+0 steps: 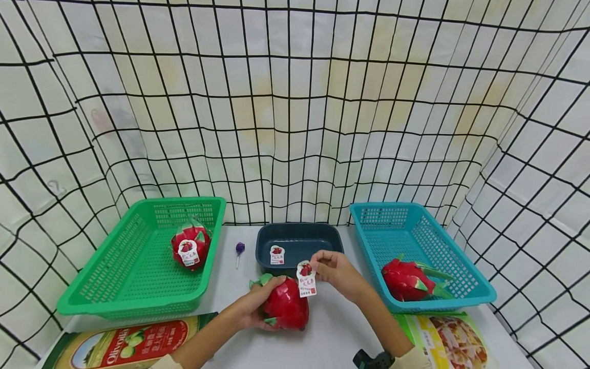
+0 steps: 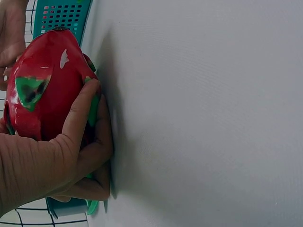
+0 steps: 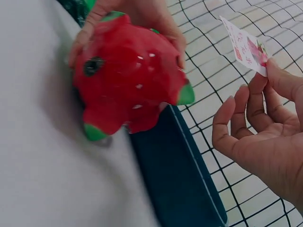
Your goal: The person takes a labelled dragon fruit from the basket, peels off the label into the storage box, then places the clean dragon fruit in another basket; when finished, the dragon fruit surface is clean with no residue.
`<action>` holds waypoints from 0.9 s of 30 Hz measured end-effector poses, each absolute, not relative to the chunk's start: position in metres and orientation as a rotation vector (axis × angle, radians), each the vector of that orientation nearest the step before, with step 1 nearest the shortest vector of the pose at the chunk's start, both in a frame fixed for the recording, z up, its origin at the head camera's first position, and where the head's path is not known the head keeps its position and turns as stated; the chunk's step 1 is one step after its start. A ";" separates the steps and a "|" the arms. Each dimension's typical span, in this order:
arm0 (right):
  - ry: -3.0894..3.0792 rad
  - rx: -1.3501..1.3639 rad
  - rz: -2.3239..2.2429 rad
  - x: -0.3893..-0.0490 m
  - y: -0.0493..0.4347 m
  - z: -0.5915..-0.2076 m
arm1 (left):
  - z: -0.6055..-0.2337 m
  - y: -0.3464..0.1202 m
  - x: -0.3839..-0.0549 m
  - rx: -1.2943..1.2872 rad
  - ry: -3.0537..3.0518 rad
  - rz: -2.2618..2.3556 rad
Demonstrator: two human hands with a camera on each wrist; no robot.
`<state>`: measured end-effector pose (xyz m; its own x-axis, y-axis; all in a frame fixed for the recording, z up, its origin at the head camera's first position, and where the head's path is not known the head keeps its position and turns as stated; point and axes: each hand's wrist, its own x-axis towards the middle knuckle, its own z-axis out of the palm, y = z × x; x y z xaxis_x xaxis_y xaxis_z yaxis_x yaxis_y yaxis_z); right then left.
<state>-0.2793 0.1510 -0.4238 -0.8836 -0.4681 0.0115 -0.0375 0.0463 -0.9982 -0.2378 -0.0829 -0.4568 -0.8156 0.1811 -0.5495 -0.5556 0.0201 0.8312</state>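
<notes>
My left hand (image 1: 259, 307) grips a red dragon fruit (image 1: 288, 305) with green scale tips, low over the white table in front of the dark blue tray. In the left wrist view its thumb and fingers wrap the side of the fruit. Between thumb and forefinger, my right hand (image 1: 338, 271) pinches a white sticker (image 1: 306, 279) printed with a red fruit and writing. The right wrist view shows this sticker (image 3: 246, 47) held by its edge, apart from the dragon fruit (image 3: 132, 75). Another such sticker (image 1: 277, 254) lies in the dark blue tray (image 1: 299, 230).
At the left, a green basket (image 1: 133, 256) holds a dragon fruit (image 1: 190, 248) bearing a sticker. A blue basket (image 1: 382, 225) at the right holds another dragon fruit (image 1: 407, 279). A purple lollipop (image 1: 240, 249) lies beside the tray. Printed packages (image 1: 138, 341) line the front; black-gridded cloth (image 1: 295, 113) stands behind.
</notes>
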 end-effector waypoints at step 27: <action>2.302 0.019 -1.562 -0.392 0.115 -0.439 | -0.454 -0.087 -0.238 -0.402 1.787 1.809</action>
